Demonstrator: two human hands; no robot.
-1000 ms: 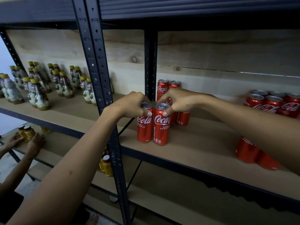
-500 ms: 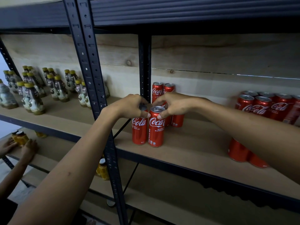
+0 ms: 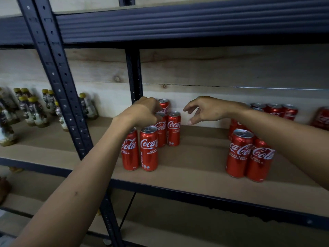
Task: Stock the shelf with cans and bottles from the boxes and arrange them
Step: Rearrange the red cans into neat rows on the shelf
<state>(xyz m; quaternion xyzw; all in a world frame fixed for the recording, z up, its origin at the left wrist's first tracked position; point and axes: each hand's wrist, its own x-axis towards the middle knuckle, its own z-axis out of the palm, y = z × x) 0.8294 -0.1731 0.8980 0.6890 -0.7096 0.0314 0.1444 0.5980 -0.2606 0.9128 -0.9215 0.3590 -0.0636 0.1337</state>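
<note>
Red cola cans stand in paired rows on the wooden shelf (image 3: 187, 168). The front pair (image 3: 148, 148) stands free near the shelf's edge. Behind it is a second pair, and my left hand (image 3: 144, 111) curls over the top of its left can (image 3: 161, 130). The right can of that pair (image 3: 173, 129) is untouched. One more can (image 3: 163, 104) shows at the back wall. My right hand (image 3: 204, 111) hovers to the right of these cans, fingers loosely spread, holding nothing. A second group of cola cans (image 3: 239, 154) stands under my right forearm.
Small yellow-capped bottles (image 3: 33, 111) fill the shelf's left bay, beyond the black upright post (image 3: 71, 118). More cola cans (image 3: 274, 109) line the back wall at the right. Another person's hand (image 3: 3, 189) shows at the lower left, by the shelf below.
Both hands have let go of the front pair of cans. My left hand moved back onto a can in the row behind, and my right hand lifted away and opened.
</note>
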